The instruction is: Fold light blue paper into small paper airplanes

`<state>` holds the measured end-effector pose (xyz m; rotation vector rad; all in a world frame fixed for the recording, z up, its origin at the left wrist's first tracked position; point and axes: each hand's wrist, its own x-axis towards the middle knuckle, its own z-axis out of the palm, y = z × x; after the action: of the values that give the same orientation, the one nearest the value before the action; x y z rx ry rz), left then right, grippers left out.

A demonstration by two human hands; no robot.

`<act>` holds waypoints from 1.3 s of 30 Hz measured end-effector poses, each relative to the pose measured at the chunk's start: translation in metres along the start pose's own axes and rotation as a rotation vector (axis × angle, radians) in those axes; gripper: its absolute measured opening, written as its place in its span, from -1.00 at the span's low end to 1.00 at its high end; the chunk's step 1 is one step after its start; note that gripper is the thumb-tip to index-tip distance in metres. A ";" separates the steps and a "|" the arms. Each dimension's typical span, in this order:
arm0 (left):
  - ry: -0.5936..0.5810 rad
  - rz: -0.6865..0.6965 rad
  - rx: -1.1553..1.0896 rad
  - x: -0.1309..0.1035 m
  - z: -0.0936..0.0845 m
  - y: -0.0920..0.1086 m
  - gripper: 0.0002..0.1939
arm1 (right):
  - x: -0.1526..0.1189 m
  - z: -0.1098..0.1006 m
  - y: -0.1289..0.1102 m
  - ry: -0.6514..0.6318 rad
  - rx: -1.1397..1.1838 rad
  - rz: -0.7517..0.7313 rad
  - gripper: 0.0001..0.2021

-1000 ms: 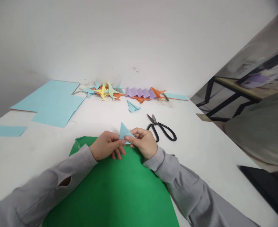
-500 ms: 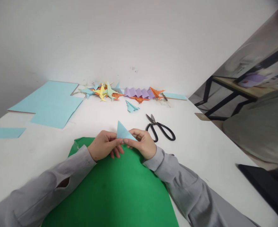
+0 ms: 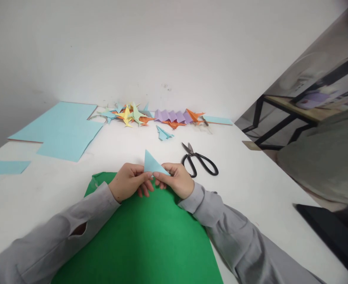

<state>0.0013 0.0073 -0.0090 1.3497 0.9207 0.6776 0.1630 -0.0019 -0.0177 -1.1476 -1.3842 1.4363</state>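
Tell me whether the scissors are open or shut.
Nearly shut. The scissors lie flat on the table, right of the hands; the blades meet in one narrow point, and the handle loops sit close together.

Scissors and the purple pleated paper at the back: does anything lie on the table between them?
In the head view, bare white table separates the scissors from the purple pleated paper. The small blue folded piece sits just left of that stretch.

Both of my arms are in long grey sleeves [image 3: 58, 240], loose and creased, cuffs ending at the wrists. I note a small slit opening in the left sleeve. Hands bare, no rings or watch.
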 end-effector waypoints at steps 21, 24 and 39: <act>0.053 -0.032 -0.078 -0.001 -0.005 0.001 -0.70 | 0.001 0.001 0.002 0.132 0.069 -0.022 -0.68; 0.052 -0.030 -0.070 -0.001 -0.005 0.001 -0.70 | 0.000 0.002 0.001 0.128 0.048 -0.006 -0.69; 0.075 -0.035 -0.118 -0.001 -0.005 0.000 -0.71 | 0.003 -0.004 0.009 0.136 0.157 -0.073 -0.66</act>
<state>-0.0030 0.0091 -0.0087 1.2084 0.9478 0.7487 0.1663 0.0010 -0.0271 -1.0633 -1.1861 1.3637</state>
